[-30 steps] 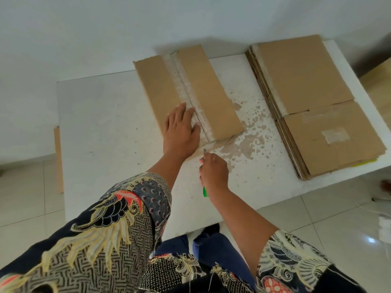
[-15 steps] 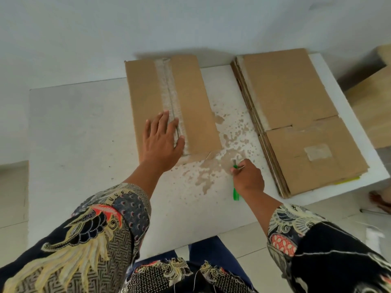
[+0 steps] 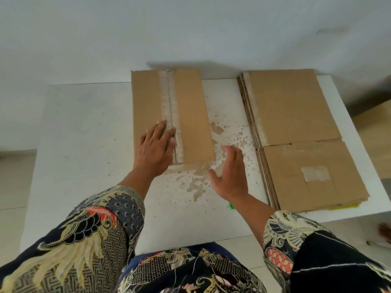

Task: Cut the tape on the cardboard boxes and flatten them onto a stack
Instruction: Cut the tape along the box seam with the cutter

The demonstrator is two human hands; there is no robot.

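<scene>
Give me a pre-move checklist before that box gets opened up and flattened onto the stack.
1. Left hand steadies the box, flat on top: ok.
2. Right hand free, fingers straight, holding nothing: ok.
3. Cutter out of the way: only a green tip shows by the right wrist; cannot tell.
4. Tape strip cut full length: cannot tell.
5. Stack lies flat, top bare: ok.
6. Table between box and stack free: ok.

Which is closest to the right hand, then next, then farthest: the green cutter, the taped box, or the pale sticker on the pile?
From the right hand:
1. Taped box, just left, by the fingers.
2. Green cutter, peeking out under the wrist; nearly tied with the box.
3. Pale sticker, farther right on the pile.
</scene>
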